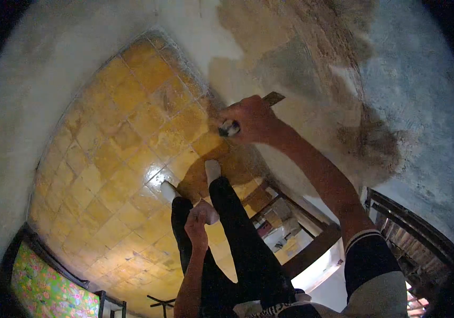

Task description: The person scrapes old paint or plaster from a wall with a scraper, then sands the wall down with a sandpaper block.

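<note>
My right hand is wrapped round a scraper. Its flat, dark blade sticks out past the fist in front of the patchy wall, and a black and pale end shows on the other side of the fist. Most of the tool is hidden by my fingers. Lower down, my left hand is closed in front of my legs, with something pale at its fingers that I cannot make out.
Yellow tiles cover the floor beneath my feet. At lower right stand a wooden frame and a dark slatted piece. A flowered cloth hangs at lower left, near a dark stand.
</note>
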{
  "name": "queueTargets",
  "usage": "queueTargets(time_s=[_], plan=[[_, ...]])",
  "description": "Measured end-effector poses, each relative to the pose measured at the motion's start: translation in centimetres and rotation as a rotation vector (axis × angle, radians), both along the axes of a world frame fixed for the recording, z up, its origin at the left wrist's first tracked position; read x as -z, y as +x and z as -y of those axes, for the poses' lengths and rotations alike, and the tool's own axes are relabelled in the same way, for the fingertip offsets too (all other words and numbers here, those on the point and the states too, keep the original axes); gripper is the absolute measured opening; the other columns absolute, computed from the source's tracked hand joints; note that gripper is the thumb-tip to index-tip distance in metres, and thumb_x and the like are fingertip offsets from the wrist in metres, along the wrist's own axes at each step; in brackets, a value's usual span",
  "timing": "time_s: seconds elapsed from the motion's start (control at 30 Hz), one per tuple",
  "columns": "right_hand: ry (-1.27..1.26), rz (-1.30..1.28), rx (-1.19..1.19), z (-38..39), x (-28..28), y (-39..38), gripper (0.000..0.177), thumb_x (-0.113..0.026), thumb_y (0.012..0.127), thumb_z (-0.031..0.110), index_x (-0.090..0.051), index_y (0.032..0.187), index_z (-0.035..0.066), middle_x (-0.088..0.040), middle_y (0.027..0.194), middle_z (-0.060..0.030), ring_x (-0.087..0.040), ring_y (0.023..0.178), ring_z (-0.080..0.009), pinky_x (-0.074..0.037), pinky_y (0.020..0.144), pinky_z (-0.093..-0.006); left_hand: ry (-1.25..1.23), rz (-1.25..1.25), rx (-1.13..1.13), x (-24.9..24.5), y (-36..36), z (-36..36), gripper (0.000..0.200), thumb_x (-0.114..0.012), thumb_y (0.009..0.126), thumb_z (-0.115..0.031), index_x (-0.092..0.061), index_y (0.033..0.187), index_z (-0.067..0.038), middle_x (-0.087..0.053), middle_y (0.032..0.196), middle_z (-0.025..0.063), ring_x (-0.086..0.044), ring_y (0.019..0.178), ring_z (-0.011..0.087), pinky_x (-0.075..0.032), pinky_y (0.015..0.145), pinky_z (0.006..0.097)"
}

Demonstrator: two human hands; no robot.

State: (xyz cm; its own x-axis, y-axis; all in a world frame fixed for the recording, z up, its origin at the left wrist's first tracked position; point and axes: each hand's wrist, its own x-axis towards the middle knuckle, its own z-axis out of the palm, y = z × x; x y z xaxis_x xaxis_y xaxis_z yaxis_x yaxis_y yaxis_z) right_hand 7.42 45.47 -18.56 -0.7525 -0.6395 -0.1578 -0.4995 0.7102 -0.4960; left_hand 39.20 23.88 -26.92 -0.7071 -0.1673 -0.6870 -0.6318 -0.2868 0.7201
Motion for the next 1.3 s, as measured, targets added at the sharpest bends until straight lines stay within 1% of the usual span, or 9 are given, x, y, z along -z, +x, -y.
queueTargets(time_s=[0.3,0.4,0.53,0.63,0.73,0.83,1.03,1.13,1.3], plan=[[-0.066,-0.041,0.101,0.7,-0.3,-1.8,0.033,-0.075,0.063,0.023,-0.068,0.094,0.013,-0.068,0.079,-0.0098,-0.065,0.065,-0.0271,-0.050,0.067,-0.0393,-0.015,-0.045,-0.001,1.1,1.2,1.1,0.036,-0.060,0.092,-0.016,-0.054,0.122,0.001,-0.059,0.113,0.0063,-0.054,0.102,0.0154,-0.046,0.087,0.0299],[0.020,-0.010,0.095,-0.9,1.3,-2.4,0.032,-0.075,0.065,0.023,-0.068,0.094,0.012,-0.067,0.076,-0.0111,-0.065,0.065,-0.0272,-0.050,0.067,-0.0395,-0.037,0.067,-0.030,1.1,0.4,1.0,0.018,-0.060,0.092,-0.014,-0.060,0.104,-0.001,-0.057,0.095,-0.0007,-0.052,0.089,0.0091,-0.043,0.077,0.0263],[-0.091,-0.049,0.061,0.9,-0.3,-2.3,0.029,-0.073,0.067,0.021,-0.068,0.092,0.010,-0.065,0.073,-0.0112,-0.064,0.064,-0.0285,-0.051,0.067,-0.0401,-0.054,-0.037,-0.062,0.3,0.2,0.8,0.021,-0.062,0.092,-0.016,-0.061,0.106,0.000,-0.059,0.096,-0.0003,-0.052,0.089,0.0095,-0.044,0.077,0.0268],[0.046,0.188,0.260,-0.9,0.2,-3.5,0.030,-0.073,0.066,0.020,-0.068,0.093,0.009,-0.067,0.077,-0.0110,-0.066,0.067,-0.0288,-0.051,0.068,-0.0398,-0.062,0.058,-0.035,0.7,0.9,1.4,0.025,-0.063,0.091,-0.018,-0.061,0.108,0.001,-0.060,0.098,0.0006,-0.053,0.090,0.0103,-0.044,0.079,0.0278],[0.042,0.010,0.087,-0.3,1.1,-2.4,0.029,-0.073,0.065,0.017,-0.068,0.093,0.010,-0.068,0.079,-0.0108,-0.067,0.069,-0.0285,-0.051,0.068,-0.0389,-0.006,0.114,-0.054,1.4,0.9,1.7,0.027,-0.064,0.091,-0.019,-0.061,0.109,0.001,-0.061,0.100,0.0011,-0.054,0.091,0.0105,-0.045,0.081,0.0285],[0.183,-0.006,0.142,-1.1,-0.3,-2.4,0.030,-0.074,0.065,0.017,-0.068,0.094,0.010,-0.068,0.078,-0.0110,-0.067,0.072,-0.0287,-0.052,0.070,-0.0395,-0.033,0.112,-0.042,0.7,0.4,1.5,0.028,-0.064,0.091,-0.020,-0.061,0.109,0.001,-0.062,0.101,0.0012,-0.054,0.092,0.0104,-0.045,0.082,0.0290],[-0.045,0.101,0.201,-1.4,-0.6,-2.3,0.036,-0.075,0.064,0.019,-0.067,0.099,0.010,-0.069,0.082,-0.0110,-0.067,0.077,-0.0296,-0.052,0.076,-0.0422,-0.100,0.049,-0.026,0.3,-0.2,1.1,0.027,-0.064,0.090,-0.022,-0.062,0.105,0.001,-0.062,0.100,0.0021,-0.055,0.091,0.0105,-0.045,0.081,0.0297],[0.205,-0.038,0.087,-0.4,0.8,-2.5,0.037,-0.076,0.063,0.020,-0.067,0.099,0.012,-0.069,0.080,-0.0105,-0.068,0.073,-0.0281,-0.053,0.072,-0.0398,-0.064,0.026,0.008,0.3,-0.4,0.9,0.025,-0.063,0.091,-0.021,-0.062,0.104,0.000,-0.062,0.098,0.0022,-0.054,0.089,0.0102,-0.045,0.079,0.0300],[0.115,0.070,0.109,0.1,0.3,-2.5,0.044,-0.079,0.063,0.026,-0.067,0.103,0.014,-0.068,0.080,-0.0119,-0.067,0.074,-0.0302,-0.052,0.074,-0.0427,-0.038,-0.003,0.050,2.5,1.2,1.9,0.020,-0.060,0.092,-0.018,-0.061,0.101,0.000,-0.060,0.095,0.0018,-0.053,0.086,0.0103,-0.045,0.076,0.0298]])
